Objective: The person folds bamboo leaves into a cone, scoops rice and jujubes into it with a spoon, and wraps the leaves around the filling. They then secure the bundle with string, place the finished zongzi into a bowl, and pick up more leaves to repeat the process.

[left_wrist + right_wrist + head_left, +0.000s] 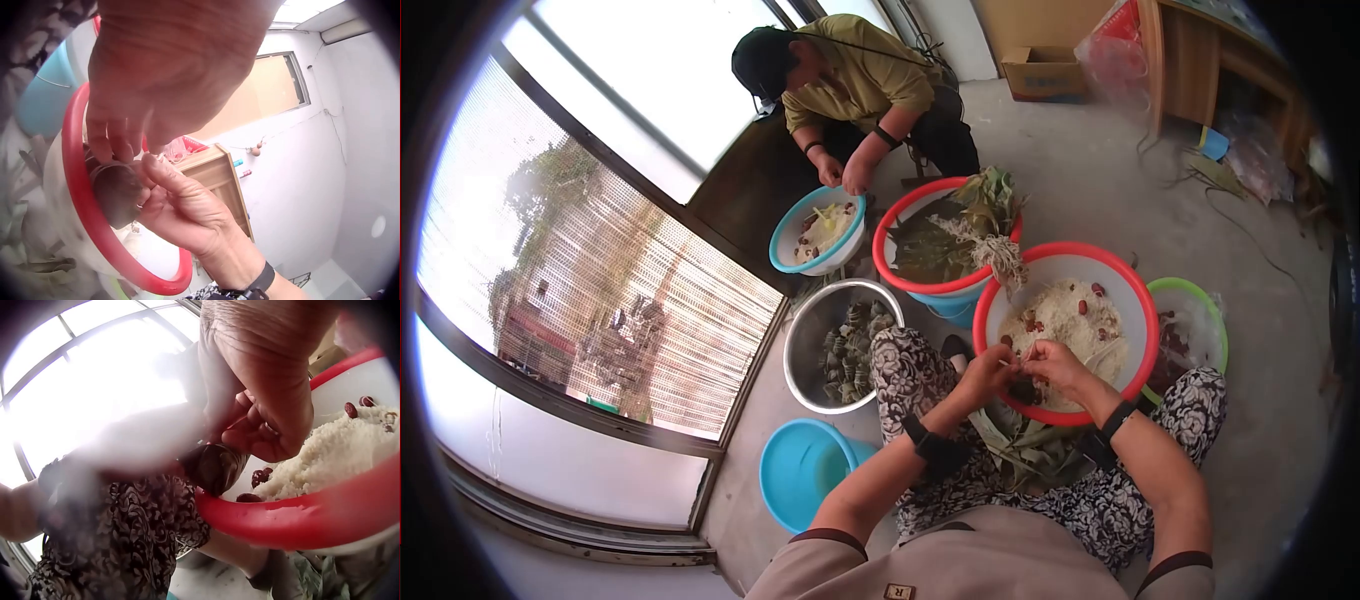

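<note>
A dark leaf-wrapped rice dumpling, a zongzi (115, 195), sits between my two hands over the near rim of the red-edged basin (1145, 300). My left hand (988, 374) holds it from one side, fingers bent down onto its top. With thumb and curled fingers, my right hand (1055, 368) grips the other side. A thin pale tie strand (114, 165) crosses the top by the fingertips. In the right wrist view the zongzi (215, 469) hangs under my curled right fingers, while my left hand is blurred. Inside the basin lie white rice (337, 450) and red dates (259, 477).
Wrapped zongzi (850, 350) fill a steel basin (792, 345) at left. Leaves (990, 200) stand in another red-rimmed basin (882, 235). Nearby are a blue bucket (785, 480), a green-rimmed basin (1222, 330) and leaves on my lap (1040, 450). Another person (860, 80) works over a basin (780, 245).
</note>
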Demonstrator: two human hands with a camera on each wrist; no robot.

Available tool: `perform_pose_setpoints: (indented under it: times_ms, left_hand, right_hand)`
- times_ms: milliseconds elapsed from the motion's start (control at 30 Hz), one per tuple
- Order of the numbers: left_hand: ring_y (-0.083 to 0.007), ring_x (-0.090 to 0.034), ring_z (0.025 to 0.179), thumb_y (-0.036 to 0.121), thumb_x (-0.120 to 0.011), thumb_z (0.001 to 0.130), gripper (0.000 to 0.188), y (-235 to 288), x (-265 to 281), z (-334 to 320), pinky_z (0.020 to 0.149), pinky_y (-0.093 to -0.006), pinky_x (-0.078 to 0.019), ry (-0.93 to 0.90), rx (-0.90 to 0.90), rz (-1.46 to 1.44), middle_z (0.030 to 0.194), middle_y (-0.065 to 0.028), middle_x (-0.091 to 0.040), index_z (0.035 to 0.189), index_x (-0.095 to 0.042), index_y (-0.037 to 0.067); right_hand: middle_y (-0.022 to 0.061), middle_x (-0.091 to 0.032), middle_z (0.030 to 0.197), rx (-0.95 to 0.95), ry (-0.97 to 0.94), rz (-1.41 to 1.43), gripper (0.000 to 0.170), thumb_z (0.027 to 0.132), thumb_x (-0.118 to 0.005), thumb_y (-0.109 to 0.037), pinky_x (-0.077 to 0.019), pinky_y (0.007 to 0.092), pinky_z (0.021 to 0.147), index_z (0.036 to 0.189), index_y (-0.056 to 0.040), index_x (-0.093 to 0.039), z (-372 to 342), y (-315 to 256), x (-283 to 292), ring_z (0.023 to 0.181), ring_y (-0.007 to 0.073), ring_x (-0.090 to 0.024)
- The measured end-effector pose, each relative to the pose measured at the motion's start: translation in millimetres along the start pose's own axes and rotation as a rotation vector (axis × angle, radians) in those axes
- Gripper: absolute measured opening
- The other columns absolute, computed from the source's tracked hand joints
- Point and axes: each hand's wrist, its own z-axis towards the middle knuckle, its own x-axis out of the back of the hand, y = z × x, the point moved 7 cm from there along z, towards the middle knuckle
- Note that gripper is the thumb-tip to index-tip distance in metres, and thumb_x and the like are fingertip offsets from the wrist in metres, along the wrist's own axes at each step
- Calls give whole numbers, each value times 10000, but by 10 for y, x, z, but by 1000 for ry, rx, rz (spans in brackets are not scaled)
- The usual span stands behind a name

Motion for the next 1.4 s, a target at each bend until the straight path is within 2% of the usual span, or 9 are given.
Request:
perform_pose_setpoints:
  times_ms: [100,167,267,367,567,767,967,1167,1400]
  left_hand:
    - [-133,-619,747,82,-609,882,76,51,-22,-1,638,-280,-494,-12,-77,70,798,-46,-619,946,-580,53]
    - [-196,-609,846,59,-623,853,100,188,-27,-25,716,-317,-489,40,-310,220,883,-71,-592,946,-589,57]
    - [-252,-582,916,55,-632,840,114,244,-46,-39,770,-342,-476,8,-320,244,929,-96,-558,948,-599,61]
    - [-268,-591,888,66,-645,839,92,264,-75,-46,751,-345,-478,10,-379,298,912,-96,-564,925,-611,63]
    - [-277,-607,863,78,-677,820,86,160,-99,-10,733,-347,-480,-9,-361,287,903,-89,-572,884,-622,63]
    - [-249,-633,822,106,-670,840,102,226,-89,-31,710,-339,-499,-20,-334,312,882,-88,-610,918,-625,59]
    - [-240,-666,760,99,-645,853,159,124,20,-2,697,-338,-519,150,-161,225,851,-107,-653,991,-608,29]
    - [-200,-649,736,65,-632,840,170,-119,32,109,676,-316,-510,191,-196,346,834,-100,-645,1001,-665,22]
    - [-149,-615,723,59,-647,826,189,-214,19,158,650,-294,-490,69,-16,216,881,-83,-630,1001,-697,11]
  right_hand:
    - [20,-640,786,-42,-13,36,92,851,-669,-49,-446,217,550,878,-67,-582,-24,-6,12,628,82,-578]
    - [14,-635,792,-70,-19,33,99,856,-673,-63,-440,210,554,883,-74,-579,-29,6,12,620,81,-576]
    - [12,-630,778,-59,-10,25,103,853,-685,-85,-439,212,561,872,-79,-584,-25,23,31,627,85,-578]
    - [8,-626,770,-76,-20,16,106,851,-691,-101,-437,219,564,860,-79,-588,-46,10,38,629,86,-576]
    - [14,-617,768,-59,-62,-20,125,835,-707,-106,-434,226,566,848,-70,-589,-23,14,62,631,91,-571]
    - [2,-598,755,-21,-58,18,108,823,-676,-24,-434,221,569,840,-64,-577,-54,-48,-25,662,81,-570]
    - [5,-592,737,99,-26,-3,109,808,-648,28,-432,220,550,818,-40,-564,-37,-93,-78,621,74,-550]
    - [7,-585,732,344,36,-233,76,807,-614,23,-460,253,597,806,-31,-561,-28,-129,-95,652,83,-546]
    - [103,-558,762,613,195,-644,76,737,-607,14,-477,360,670,768,-22,-548,-277,-506,-257,730,260,-596]
